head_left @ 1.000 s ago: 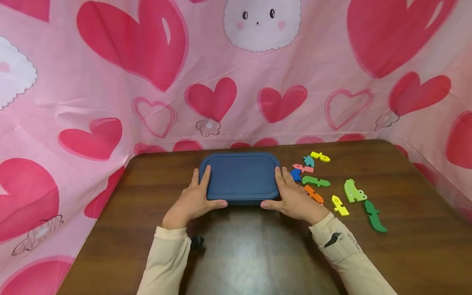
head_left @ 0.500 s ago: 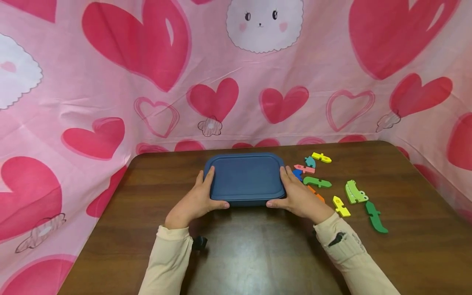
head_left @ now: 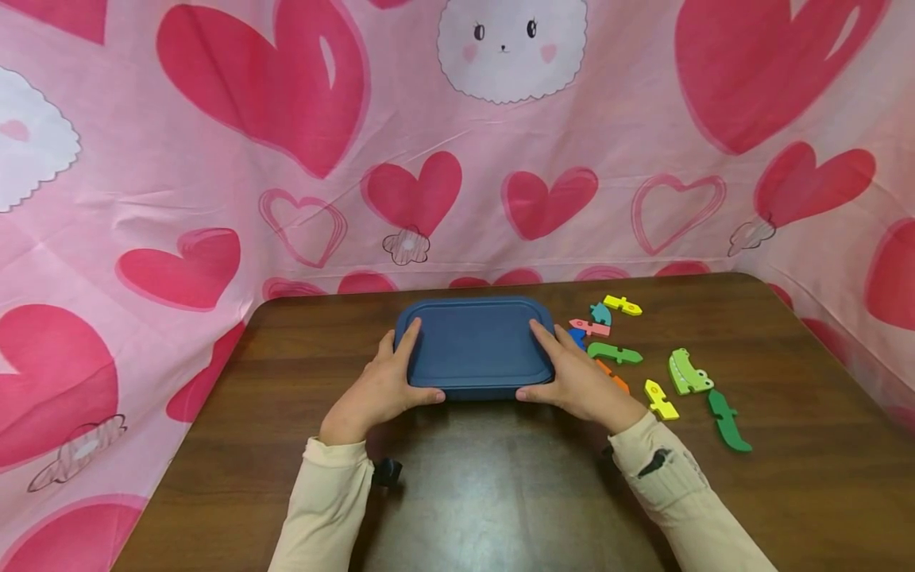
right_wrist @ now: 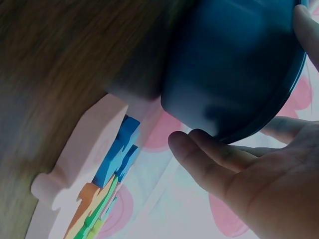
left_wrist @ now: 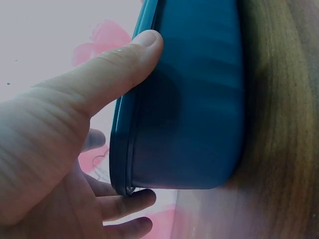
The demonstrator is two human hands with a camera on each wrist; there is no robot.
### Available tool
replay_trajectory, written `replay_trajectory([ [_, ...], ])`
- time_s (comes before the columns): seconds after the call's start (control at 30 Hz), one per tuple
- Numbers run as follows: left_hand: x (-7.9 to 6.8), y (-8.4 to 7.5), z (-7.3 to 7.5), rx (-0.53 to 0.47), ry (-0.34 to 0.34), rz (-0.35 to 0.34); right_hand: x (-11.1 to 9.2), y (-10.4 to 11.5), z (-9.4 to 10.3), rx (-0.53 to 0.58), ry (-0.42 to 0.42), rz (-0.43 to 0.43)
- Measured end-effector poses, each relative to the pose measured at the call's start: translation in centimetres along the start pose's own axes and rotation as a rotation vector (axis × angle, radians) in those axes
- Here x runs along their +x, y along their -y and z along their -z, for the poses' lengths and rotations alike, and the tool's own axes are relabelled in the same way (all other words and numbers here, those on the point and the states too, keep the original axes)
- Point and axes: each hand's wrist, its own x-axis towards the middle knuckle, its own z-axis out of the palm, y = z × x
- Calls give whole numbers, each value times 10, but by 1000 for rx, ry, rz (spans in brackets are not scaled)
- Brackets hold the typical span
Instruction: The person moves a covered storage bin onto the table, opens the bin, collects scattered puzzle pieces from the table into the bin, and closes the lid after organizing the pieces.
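A dark blue lidded box (head_left: 479,342) sits on the brown table, lid up. My left hand (head_left: 375,393) holds its left front corner, thumb on the front and index finger on the lid's edge. In the left wrist view the thumb presses the box's wall (left_wrist: 199,99) just by the lid rim, while other fingers reach round the end. My right hand (head_left: 582,385) grips the opposite corner the same way, its index finger lying on the lid. The right wrist view shows that hand (right_wrist: 269,184) with fingertips near the rim. What the box contains is hidden.
Flat puzzle pieces lie right of the box: a crocodile head (head_left: 688,372), a dark green tail (head_left: 729,421), a green piece (head_left: 615,353), a yellow piece (head_left: 661,400) and several others. An orange piece (head_left: 613,377) is partly behind my right hand. A heart-patterned cloth (head_left: 322,159) hangs behind the table.
The box and both hands shifted slightly right in the head view, then stopped, as the view itself shifted a little. My right index finger has since moved inward onto the lid.
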Motion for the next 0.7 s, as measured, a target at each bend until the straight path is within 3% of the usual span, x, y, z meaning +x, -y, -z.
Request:
replay_trajectory([
  [0.7, -3, 0, 2, -2, -23, -25, -1, 6, 4, 3, -14, -5],
])
